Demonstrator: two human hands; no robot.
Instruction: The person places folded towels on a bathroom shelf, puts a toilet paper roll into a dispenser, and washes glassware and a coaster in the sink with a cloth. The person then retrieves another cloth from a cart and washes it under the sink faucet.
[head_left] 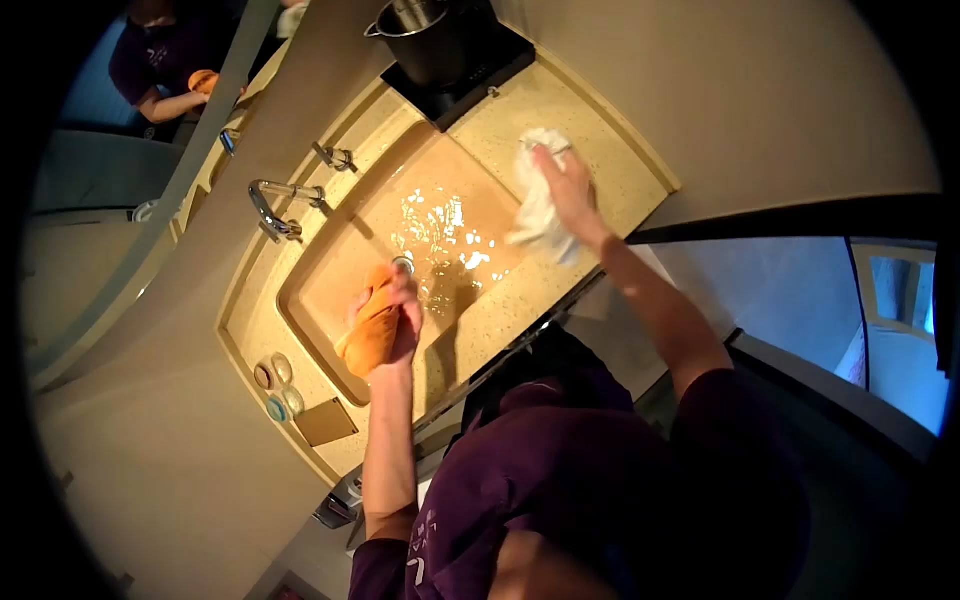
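My left hand [408, 318] is closed round a bunched, twisted orange cloth [372, 328], above the near-left part of the sink [318, 290]. Water glints in the basin beneath it. On the pale stone counter to the right of the sink, a crumpled white cloth [538, 215] lies under my right hand [572, 195]. The right fingers press on and grip this cloth, and part of it trails toward the counter's front edge. A small round metal fitting [402, 265] shows just beyond the orange cloth.
Behind the basin stands a chrome faucet [268, 205] with side handles. A dark pot [415, 48] sits on a black hot plate [500, 65] at the back. Several small round containers [283, 370] and a brown rectangular tile [326, 423] rest at left. A mirror [95, 240] hangs beyond.
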